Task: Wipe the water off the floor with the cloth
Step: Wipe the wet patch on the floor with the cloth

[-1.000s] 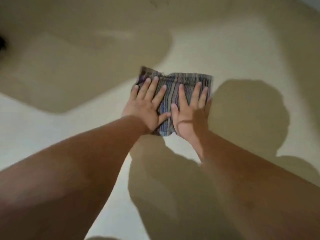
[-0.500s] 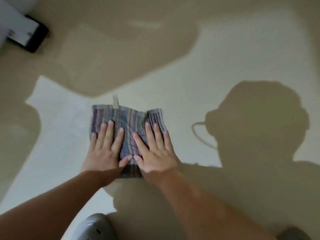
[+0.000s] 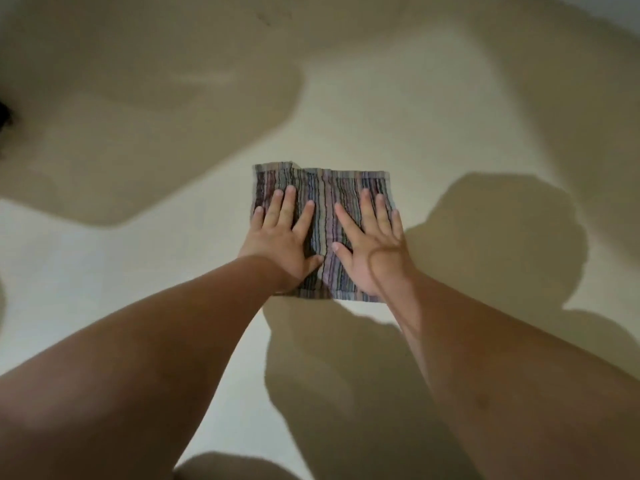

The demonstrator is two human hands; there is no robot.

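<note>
A striped cloth [image 3: 322, 202] in grey, purple and brown lies flat on the pale floor [image 3: 433, 126] at the centre of the view. My left hand [image 3: 282, 237] presses palm-down on its left half, fingers spread. Beside it, my right hand [image 3: 372, 251] presses palm-down on the right half, fingers spread too. Neither hand grips the fabric; both rest flat on top. Both forearms reach in from the bottom of the frame. I cannot make out any water on the floor around the cloth.
Large soft shadows fall across the floor at upper left and to the right of the cloth. A dark object [image 3: 5, 116] shows at the far left edge. A rounded shape [image 3: 235, 467] sits at the bottom edge.
Both hands have slid the cloth across the floor, first left and nearer, then back out to the centre. The dark phone-like object at upper left has dropped out of view.
</note>
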